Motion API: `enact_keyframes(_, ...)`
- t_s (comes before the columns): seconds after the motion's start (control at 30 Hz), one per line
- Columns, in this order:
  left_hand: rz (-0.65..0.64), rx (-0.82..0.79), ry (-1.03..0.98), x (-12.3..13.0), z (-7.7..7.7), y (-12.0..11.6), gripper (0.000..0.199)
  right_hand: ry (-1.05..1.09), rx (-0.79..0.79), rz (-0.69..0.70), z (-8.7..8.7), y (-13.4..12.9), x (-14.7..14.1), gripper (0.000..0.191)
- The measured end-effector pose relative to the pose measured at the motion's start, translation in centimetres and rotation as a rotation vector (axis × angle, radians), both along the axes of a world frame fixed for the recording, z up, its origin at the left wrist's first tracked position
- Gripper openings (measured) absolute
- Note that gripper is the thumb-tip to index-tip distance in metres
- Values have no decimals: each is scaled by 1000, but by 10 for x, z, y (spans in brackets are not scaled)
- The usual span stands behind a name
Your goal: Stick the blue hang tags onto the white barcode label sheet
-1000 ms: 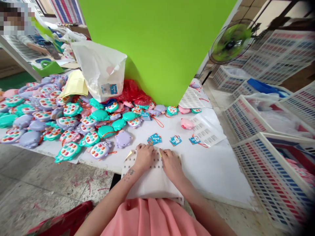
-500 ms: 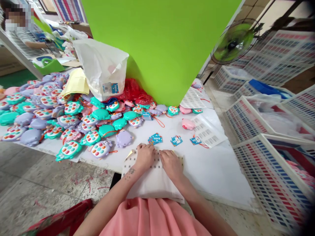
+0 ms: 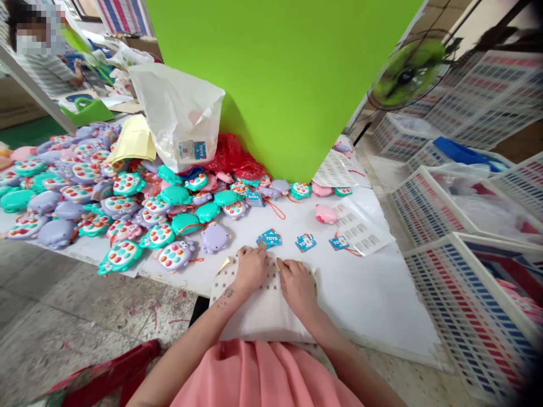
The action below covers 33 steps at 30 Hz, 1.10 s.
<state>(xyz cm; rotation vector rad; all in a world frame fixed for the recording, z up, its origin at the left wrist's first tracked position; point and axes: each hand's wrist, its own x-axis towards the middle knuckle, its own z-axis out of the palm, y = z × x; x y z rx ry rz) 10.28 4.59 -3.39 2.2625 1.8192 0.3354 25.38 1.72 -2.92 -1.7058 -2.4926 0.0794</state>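
Note:
In front of me lies a white sticker sheet, with rows of small dark square stickers and a yellowish curled corner at its upper left. My left hand rests on its upper part, fingers bent and pressed together at the sheet. Beside it, my right hand has its fingers curled down on the same rows; its fingertips are close to the left ones. Whether a single sticker sits between the fingers is too small to tell. Just beyond the hands are blue TOYS tags in a fanned pile and a smaller pile.
Purple, green and pink animal-shaped toys heap on the left. A white bag stands behind them against a green panel. A pink toy lies by a clear label sheet. White crates and a fan are right.
The view has shifted slightly. Both hands stay on the sticker sheet, with the right fingers moved very little.

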Motion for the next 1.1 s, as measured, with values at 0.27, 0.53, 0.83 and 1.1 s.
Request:
enact_keyframes(0.27,-15,-20,2,-1,-2,1,23,125,-21,37,2,3,6,37)
enact_keyframes(0.53,-47,-77,-5,-6,-3,3,20,-67,-46,143,6,14,4,53)
enact_keyframes(0.83,-54,-93,30,-4,-3,7,20,-162,7,215,2,8,6,52)
enact_keyframes(1.1,-45,-130,33,-4,2,7,20,-130,-16,210,4,10,5,50)
